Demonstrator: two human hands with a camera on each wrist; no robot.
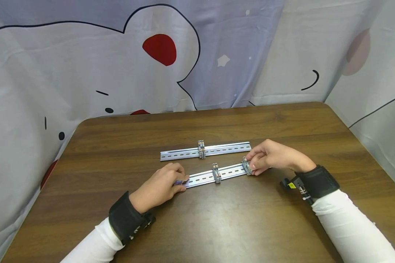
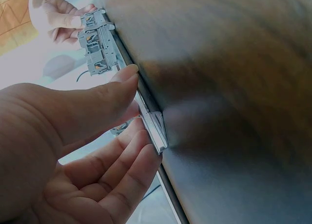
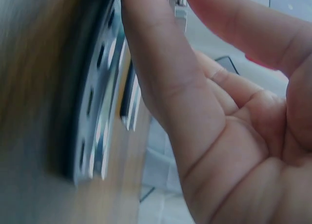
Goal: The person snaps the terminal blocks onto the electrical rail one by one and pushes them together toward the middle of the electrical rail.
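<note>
A slotted metal DIN rail (image 1: 200, 179) lies slantwise on the table nearest the person. My left hand (image 1: 162, 184) pinches its left end between thumb and fingers; that rail end (image 2: 157, 134) pokes out past the fingertips in the left wrist view. Toward the right end, my right hand (image 1: 270, 157) grips a thin grey terminal block (image 1: 247, 166) that stands across the rail, with thumb and fingers at its right side. Another grey terminal block (image 1: 216, 173) sits upright on the rail between the hands. In the right wrist view, the fingers largely hide the gripped block.
Behind, a second DIN rail (image 1: 227, 148) lies nearly parallel, bearing narrow terminal blocks (image 1: 201, 149) near its middle. Both rest on a brown wooden table (image 1: 217, 226). A printed curtain (image 1: 85, 65) hangs along the table's back and sides.
</note>
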